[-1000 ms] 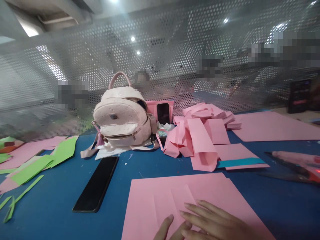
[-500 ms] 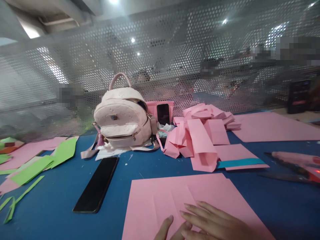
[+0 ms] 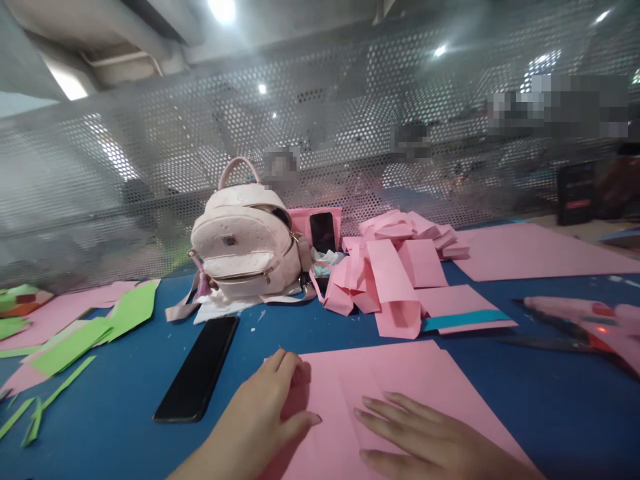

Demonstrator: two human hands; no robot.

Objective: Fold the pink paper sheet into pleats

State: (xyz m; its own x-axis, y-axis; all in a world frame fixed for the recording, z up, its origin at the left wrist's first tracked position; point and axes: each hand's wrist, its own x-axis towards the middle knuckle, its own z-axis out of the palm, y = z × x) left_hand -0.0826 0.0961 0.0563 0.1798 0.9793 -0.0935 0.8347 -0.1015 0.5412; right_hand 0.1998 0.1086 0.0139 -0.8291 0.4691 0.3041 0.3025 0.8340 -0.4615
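A pink paper sheet (image 3: 400,367) with faint parallel creases lies in front of me, with what looks like a second edge along its right side. My left hand (image 3: 273,400) is over the sheet's left part, its fingers bent down near the far left corner and its thumb stretched apart from them; pink paper shows between thumb and fingers. On the right part of the sheet, my right hand (image 3: 415,433) lies flat with fingers spread. A black phone (image 3: 200,370) is on the table just left of my left hand.
Behind stand a pale backpack (image 3: 245,243) and a heap of folded pink paper (image 3: 395,267). A pink glue gun (image 3: 585,320) with a lit red spot lies at right. Green paper pieces (image 3: 75,347) are at left. A perforated metal screen (image 3: 340,127) backs the blue table (image 3: 130,373).
My left hand has come further into view, reaching forward to the sheet's far left corner. The right hand stays flat on the paper. The view has shifted slightly.
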